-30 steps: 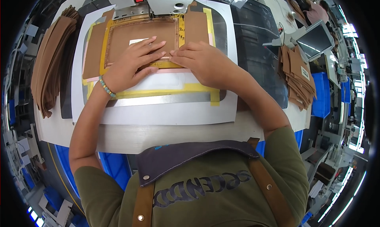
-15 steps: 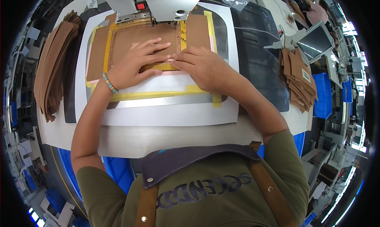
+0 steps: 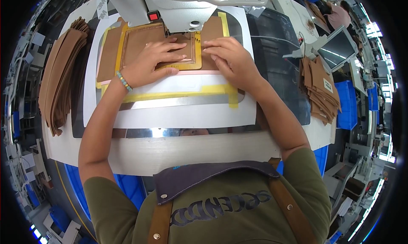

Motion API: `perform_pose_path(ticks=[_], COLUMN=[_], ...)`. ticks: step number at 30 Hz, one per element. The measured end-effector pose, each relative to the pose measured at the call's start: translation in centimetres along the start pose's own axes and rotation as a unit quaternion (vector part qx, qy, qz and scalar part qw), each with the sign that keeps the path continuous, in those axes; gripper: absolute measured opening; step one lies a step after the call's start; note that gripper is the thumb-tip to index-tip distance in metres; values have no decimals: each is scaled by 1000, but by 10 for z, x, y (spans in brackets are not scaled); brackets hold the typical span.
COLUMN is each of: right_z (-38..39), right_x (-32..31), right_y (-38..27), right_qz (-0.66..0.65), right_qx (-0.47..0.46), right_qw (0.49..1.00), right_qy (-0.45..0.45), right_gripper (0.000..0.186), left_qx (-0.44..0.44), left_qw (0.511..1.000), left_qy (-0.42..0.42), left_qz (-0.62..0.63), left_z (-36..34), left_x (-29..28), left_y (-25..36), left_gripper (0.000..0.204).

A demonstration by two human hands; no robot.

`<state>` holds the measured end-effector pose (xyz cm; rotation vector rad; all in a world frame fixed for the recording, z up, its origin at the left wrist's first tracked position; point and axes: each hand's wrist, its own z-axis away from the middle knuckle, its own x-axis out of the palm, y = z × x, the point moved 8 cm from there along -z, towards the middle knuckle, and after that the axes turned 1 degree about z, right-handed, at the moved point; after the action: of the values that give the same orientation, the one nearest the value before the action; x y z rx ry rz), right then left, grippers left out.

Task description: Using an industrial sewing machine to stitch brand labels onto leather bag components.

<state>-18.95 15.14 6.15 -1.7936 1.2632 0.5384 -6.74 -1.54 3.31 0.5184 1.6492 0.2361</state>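
Note:
My left hand [image 3: 148,64] lies flat with its fingers spread, over a brown sheet [image 3: 138,39] inside a yellow-edged rectangular frame [image 3: 198,52]. My right hand [image 3: 234,62] is just right of that frame, fingers stretched toward it and nothing visible in them. Under the frame is a larger brown panel [image 3: 108,52], bordered by yellow tape [image 3: 170,94] on a white board [image 3: 170,118]. A white sewing machine head [image 3: 180,12] stands over the frame's far edge and hides part of it.
Stacked long brown pieces [image 3: 61,74] lie at the left. Smaller brown pieces [image 3: 316,84] are piled at the right, near a screen [image 3: 338,48] and a blue bin [image 3: 346,103]. A dark mat [image 3: 276,52] is beside the board. Another person [image 3: 339,16] is far right.
The white board has shifted away from me, showing a shiny metal strip at its near edge. My right hand has moved right, off the frame's near right corner. My left hand stays flat.

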Motion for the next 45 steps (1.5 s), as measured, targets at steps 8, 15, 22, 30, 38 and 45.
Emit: perform_pose_path(ticks=[8,15,22,30,38,45], right_z=[0,-2,-2,-1,-2,34], right_x=[-12,-13,-14,-7,-26,-91], right_y=[30,35,35,16,-13,-32], right_qz=[-6,10,-2,-37,8,50], right_qx=[44,48,54,27,-36,7], right_qw=[998,998,997,998,999,998], right_qy=[50,47,51,36,0,-46], right_gripper=[19,20,19,18,19,19], left_qx=[-49,-42,-116,-211,-267,-279], left_qw=[999,998,988,944,930,929], left_qy=[-9,36,104,241,168,139], left_qz=[22,24,13,-75,-188,-199], left_z=[-13,-22,5,95,140,134], left_x=[-2,-9,-26,-82,-72,-74], left_y=[-26,-32,-58,-103,-146,-139], left_gripper=[46,46,38,35,50,52])
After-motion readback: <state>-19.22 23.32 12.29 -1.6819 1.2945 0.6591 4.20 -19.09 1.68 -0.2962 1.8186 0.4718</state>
